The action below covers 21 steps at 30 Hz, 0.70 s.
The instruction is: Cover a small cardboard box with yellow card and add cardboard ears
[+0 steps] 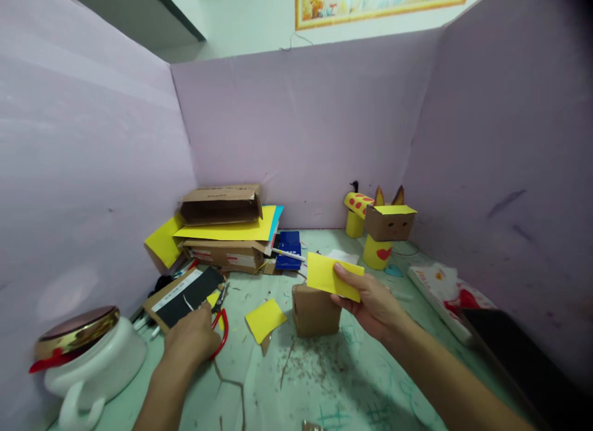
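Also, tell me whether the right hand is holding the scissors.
No, the right hand holds yellow paper; the scissors are by the left hand.

Yellow paper rectangle (323,274), slightly tilted, near small brown box (315,317), red-handled scissors (226,332) further left

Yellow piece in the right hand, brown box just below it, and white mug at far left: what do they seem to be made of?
Yellow piece: probably paper or thin card, matte and evenly coloured, with thin, straight edges.
Brown box: likely cardboard, with dull brown faces.
White mug: perhaps glazed ceramic, since its smooth body has a soft sheen, though plastic can't be ruled out.
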Motion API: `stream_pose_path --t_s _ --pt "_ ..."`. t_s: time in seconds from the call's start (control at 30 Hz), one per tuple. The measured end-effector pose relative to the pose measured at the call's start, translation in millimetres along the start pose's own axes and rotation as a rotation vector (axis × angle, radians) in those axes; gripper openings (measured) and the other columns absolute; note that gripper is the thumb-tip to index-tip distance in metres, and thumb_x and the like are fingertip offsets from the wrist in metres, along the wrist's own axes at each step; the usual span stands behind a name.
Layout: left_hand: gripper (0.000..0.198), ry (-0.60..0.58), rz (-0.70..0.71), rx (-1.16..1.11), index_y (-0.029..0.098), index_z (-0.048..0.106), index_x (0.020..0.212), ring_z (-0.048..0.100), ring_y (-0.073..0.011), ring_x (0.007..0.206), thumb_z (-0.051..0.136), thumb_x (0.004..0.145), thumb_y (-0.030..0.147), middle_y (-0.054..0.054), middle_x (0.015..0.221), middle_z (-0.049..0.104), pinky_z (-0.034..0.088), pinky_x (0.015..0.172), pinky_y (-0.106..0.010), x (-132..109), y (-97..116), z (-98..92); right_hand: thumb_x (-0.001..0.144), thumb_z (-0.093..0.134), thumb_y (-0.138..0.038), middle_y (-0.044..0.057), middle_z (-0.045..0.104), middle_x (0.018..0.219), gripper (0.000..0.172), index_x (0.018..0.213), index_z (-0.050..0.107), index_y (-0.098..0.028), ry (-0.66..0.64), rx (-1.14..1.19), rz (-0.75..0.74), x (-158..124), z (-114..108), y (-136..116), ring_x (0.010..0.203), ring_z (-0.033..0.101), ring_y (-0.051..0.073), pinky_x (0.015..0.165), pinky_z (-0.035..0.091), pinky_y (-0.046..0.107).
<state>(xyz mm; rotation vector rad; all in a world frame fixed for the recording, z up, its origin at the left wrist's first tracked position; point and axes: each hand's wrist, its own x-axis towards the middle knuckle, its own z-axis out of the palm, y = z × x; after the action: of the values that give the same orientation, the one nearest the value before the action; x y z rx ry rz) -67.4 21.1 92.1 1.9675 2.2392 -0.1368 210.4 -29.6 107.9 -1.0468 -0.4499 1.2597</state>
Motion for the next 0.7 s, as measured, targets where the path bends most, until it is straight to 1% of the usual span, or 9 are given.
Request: stream_pose_path --t_s 0.1,0.23,0.33,0.4,0.47,0.5,0.57,0.63,0.7 --pt "0.04 0.029 0.02 -0.02 0.015 0.063 0.101 0.062 -0.0365 0.097 0.049 0.064 0.011 -0.02 0.101 0.068 0.045 0.074 -0.042 1.3 0.8 0.5 0.073 0.07 -0.022 0.004 0.069 0.086 0.014 0.085 0.069 -0.015 -0.013 -0.026 0.0 -1.9 0.2 -0.2 0.073 0.064 0.015 0.044 0.055 0.019" --pt "0.049 0.111 -0.01 -0.09 0.018 0.054 0.12 0.061 -0.0353 0.1 0.047 0.072 0.023 -0.017 0.108 0.067 0.046 0.074 -0.042 6.6 -4.3 -3.7 0.075 0.068 -0.018 0.003 0.069 0.084 0.01 0.084 0.068 -0.015 -0.026 -0.008 0.008 -3.3 0.0 -0.7 0.072 0.064 0.013 0.045 0.055 0.018" --pt "0.052 0.289 -0.031 -0.317 0.019 0.051 0.12 0.063 -0.0326 0.095 0.05 0.074 0.041 -0.014 0.105 0.068 0.048 0.071 -0.038 6.1 -4.7 -10.8 0.074 0.068 -0.016 0.003 0.069 0.084 0.01 0.084 0.068 -0.015 -0.015 0.03 0.0 -3.7 0.2 -2.6 0.072 0.064 0.013 0.046 0.055 0.018" --pt "0.051 0.458 -0.033 -0.562 0.019 0.057 0.108 0.066 -0.0294 0.086 0.052 0.071 0.052 -0.011 0.092 0.07 0.049 0.069 -0.035 1.6 -0.7 -14.1 0.074 0.068 -0.015 0.003 0.069 0.084 0.01 0.085 0.067 -0.015 0.0 0.053 -0.015 -3.8 0.8 -4.1 0.071 0.064 0.013 0.046 0.055 0.018" --pt "0.047 0.556 0.011 -0.72 0.019 0.059 0.095 0.065 -0.0252 0.071 0.05 0.07 0.058 -0.007 0.075 0.069 0.049 0.064 -0.032 -5.1 6.4 -15.1 0.074 0.068 -0.015 0.003 0.069 0.083 0.012 0.086 0.067 -0.014 0.011 0.062 -0.023 -3.6 1.6 -5.0 0.069 0.064 0.013 0.046 0.054 0.017" --pt "0.046 0.555 0.055 -0.766 0.019 0.059 0.093 0.064 -0.0231 0.063 0.048 0.071 0.059 -0.004 0.066 0.066 0.049 0.06 -0.031 -8.8 10.9 -14.8 0.074 0.068 -0.016 0.003 0.069 0.083 0.013 0.086 0.067 -0.014 0.018 0.063 -0.028 -3.2 1.9 -5.2 0.069 0.064 0.013 0.045 0.054 0.017" --pt "0.047 0.466 0.174 -0.846 0.019 0.057 0.095 0.061 -0.0206 0.055 0.045 0.072 0.059 -0.001 0.058 0.062 0.049 0.056 -0.03 -17.1 20.9 -13.4 0.072 0.069 -0.016 0.003 0.069 0.082 0.015 0.086 0.066 -0.014 0.028 0.059 -0.041 -2.4 2.4 -5.0 0.069 0.064 0.013 0.045 0.054 0.017" --pt "0.048 0.344 0.307 -0.926 0.018 0.055 0.1 0.063 -0.0204 0.062 0.048 0.071 0.055 -0.003 0.068 0.066 0.05 0.061 -0.03 -27.3 31.9 -11.6 0.069 0.072 -0.017 0.003 0.069 0.083 0.018 0.086 0.067 -0.015 0.032 0.059 -0.051 -1.8 2.5 -4.5 0.07 0.065 0.014 0.046 0.053 0.017" --pt "0.042 0.243 0.438 -0.955 0.018 0.055 0.1 0.064 -0.0206 0.077 0.05 0.073 0.049 -0.006 0.086 0.068 0.049 0.069 -0.029 -39.9 43.0 -9.6 0.066 0.074 -0.019 0.002 0.07 0.083 0.021 0.086 0.067 -0.016 0.036 0.08 -0.069 -2.4 2.8 -4.0 0.071 0.065 0.014 0.047 0.053 0.017"
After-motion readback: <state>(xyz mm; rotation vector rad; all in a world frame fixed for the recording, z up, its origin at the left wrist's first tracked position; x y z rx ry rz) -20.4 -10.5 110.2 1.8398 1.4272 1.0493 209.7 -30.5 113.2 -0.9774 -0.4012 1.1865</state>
